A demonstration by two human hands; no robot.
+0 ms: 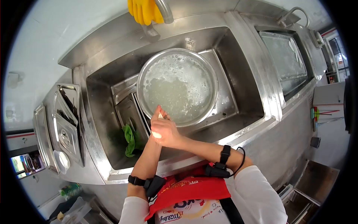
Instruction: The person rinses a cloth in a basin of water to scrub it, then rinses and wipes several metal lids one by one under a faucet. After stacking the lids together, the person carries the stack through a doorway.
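Both of my hands are pressed together over the near left rim of a large round metal bowl full of cloudy, foamy water. My right hand is closed around my left hand, which is mostly hidden beneath it. Something whitish shows between the fingers, too small to name. The bowl stands in a deep steel sink. Left of my hands, a green cloth lies in the sink by metal trays.
Yellow gloves hang over the faucet at the back. Metal lids and a white bowl are on the left counter. A second sink on the right holds a clear container.
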